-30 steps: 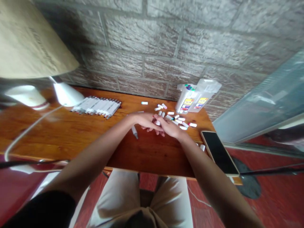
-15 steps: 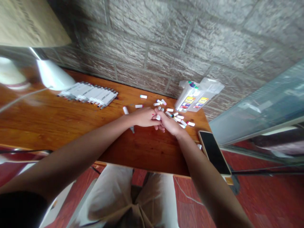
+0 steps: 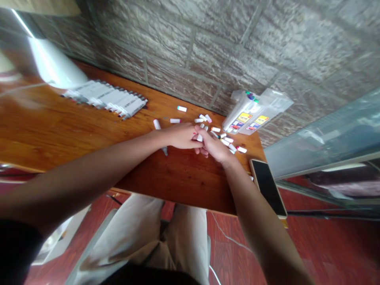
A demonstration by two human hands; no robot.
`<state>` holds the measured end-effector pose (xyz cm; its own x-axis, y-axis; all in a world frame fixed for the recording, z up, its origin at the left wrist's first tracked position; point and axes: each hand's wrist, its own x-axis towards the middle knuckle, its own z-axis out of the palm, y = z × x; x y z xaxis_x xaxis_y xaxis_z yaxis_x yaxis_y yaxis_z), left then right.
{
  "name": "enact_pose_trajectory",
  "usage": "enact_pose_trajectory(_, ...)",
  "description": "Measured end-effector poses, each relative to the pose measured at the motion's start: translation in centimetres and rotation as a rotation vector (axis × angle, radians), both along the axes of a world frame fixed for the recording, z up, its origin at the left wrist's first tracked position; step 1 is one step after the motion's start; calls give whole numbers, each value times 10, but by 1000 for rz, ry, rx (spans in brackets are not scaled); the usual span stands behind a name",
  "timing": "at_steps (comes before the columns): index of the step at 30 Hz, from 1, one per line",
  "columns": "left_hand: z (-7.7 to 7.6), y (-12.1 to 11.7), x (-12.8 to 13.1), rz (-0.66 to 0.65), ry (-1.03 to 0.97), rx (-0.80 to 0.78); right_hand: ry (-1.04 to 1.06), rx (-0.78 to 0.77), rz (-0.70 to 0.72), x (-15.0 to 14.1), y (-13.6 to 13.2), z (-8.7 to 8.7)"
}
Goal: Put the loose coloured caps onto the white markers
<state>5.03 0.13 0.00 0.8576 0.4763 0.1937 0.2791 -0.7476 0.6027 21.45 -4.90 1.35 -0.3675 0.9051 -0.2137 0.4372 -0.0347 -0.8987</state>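
My left hand point(image 3: 182, 135) and my right hand point(image 3: 216, 148) meet above the wooden desk, their fingers touching and partly overlapping. A white marker cap point(image 3: 200, 137) shows at the thumb and fingers of my right hand, which is closed on it. Back upward, my left hand has its fingers closed toward the right hand; what they hold, if anything, is hidden. Behind my left wrist a marker point(image 3: 156, 124) passes out of sight, its grey end showing below the forearm. Several loose white caps point(image 3: 232, 147) with coloured ends lie just beyond my right hand.
A row of grey-white markers point(image 3: 103, 99) lies on the desk point(image 3: 118, 136) at left, near a white lamp base point(image 3: 55, 65). Clear plastic marker cases point(image 3: 245, 114) stand by the stone wall point(image 3: 166, 51). A phone point(image 3: 268, 188) rests at the right edge.
The view has shifted a little, with the lamp shade now mostly out of frame. My hands keep the same joined pose, and the caps and markers lie as before.
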Motion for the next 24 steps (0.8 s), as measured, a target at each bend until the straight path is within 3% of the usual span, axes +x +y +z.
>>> enact_pose_trajectory(9, 4, -3, 0, 19, 20, -81, 1, -9, -3, -1, -1, 0)
enact_pose_trajectory(24, 10, -7, 1, 33, 8, -73, -22, -28, -26, -4, -2, 4)
